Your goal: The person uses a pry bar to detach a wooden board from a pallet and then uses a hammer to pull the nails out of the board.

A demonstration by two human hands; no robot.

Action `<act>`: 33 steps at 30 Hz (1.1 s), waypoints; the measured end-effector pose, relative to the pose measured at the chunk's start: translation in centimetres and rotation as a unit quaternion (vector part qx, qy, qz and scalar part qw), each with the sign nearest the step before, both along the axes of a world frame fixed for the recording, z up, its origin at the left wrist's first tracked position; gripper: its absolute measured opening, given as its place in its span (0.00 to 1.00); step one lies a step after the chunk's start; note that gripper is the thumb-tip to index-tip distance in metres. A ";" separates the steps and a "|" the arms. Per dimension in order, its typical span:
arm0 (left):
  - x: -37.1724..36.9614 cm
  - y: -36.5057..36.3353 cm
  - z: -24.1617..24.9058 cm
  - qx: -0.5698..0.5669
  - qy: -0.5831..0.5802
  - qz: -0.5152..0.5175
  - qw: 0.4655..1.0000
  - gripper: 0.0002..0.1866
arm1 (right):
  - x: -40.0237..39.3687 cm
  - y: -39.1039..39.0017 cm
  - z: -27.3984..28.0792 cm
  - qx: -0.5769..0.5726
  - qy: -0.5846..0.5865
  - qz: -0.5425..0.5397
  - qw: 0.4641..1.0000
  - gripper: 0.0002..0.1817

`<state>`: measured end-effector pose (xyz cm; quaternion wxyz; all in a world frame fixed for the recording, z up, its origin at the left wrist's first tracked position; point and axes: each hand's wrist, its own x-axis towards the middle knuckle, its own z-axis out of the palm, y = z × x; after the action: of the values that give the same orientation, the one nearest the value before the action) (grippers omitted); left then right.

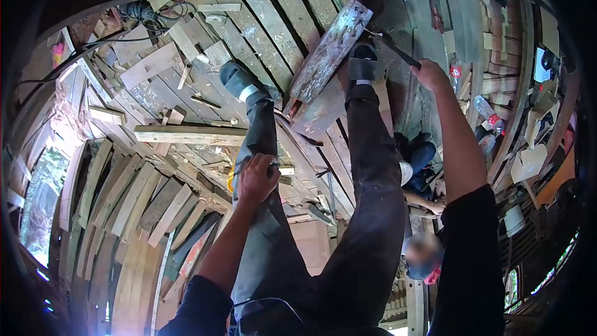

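Note:
My right hand (428, 75) is closed round the dark handle of a hammer-like tool (398, 51), whose head end points up and left near my sandal. My left hand (257, 177) rests over my thigh, its fingers curled round a small dark object that I cannot make out. Between my feet a weathered wooden block (331, 51) lies at a slant, its lower end by a flat board (320, 109). Neither hand touches the block.
Wood scraps (152, 65) and a long beam (189, 135) lie at the left. Plastic bottles (488, 112) stand or lie at the right. Another person (424, 254) is low at the right, beside my leg. Curved planks (134, 202) line the lower left.

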<state>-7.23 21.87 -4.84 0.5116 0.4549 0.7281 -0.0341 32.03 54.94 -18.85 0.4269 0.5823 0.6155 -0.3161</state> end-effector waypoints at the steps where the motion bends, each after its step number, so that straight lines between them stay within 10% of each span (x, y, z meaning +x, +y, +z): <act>1: 0.0 -0.1 -0.1 0.004 0.000 0.000 1.000 0.13 | -0.3 0.0 0.2 0.001 0.001 -0.001 1.000 0.25; 33: -0.2 -0.1 -0.3 -0.006 -0.009 -0.001 1.000 0.13 | -5.1 1.1 -0.6 -0.008 -0.135 -0.039 0.990 0.19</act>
<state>-7.45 21.74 -5.19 0.5211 0.4531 0.7224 -0.0349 26.88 55.99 -19.47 0.4980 0.6399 0.5263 -0.2559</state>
